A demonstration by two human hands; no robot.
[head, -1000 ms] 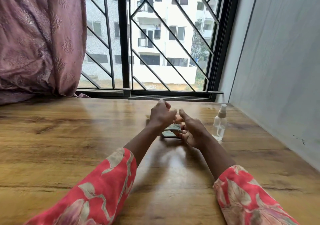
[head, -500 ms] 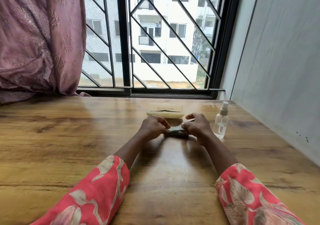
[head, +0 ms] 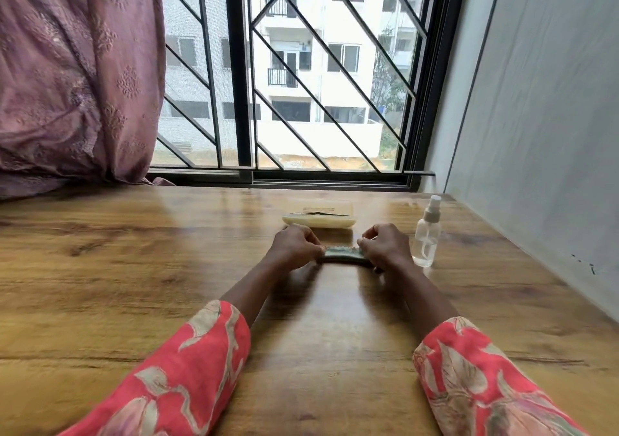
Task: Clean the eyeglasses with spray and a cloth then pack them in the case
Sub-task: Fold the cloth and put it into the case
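Observation:
My left hand (head: 294,246) and my right hand (head: 385,246) each pinch one end of a small folded grey-green cloth (head: 341,253) that lies low on the wooden table (head: 134,285). Just behind the hands rests a pale cream eyeglass case (head: 318,223), lid open, with thin dark eyeglasses (head: 316,213) lying in it. A clear spray bottle (head: 427,234) with a white nozzle stands upright to the right of my right hand, close beside it.
A grey wall (head: 536,134) runs along the table's right edge. A barred window (head: 301,83) closes the far side, and a mauve curtain (head: 73,73) hangs at the far left, touching the tabletop.
Both hands came down from above the table and moved apart to the cloth's two ends. The case behind them, hidden before, is now in plain sight.

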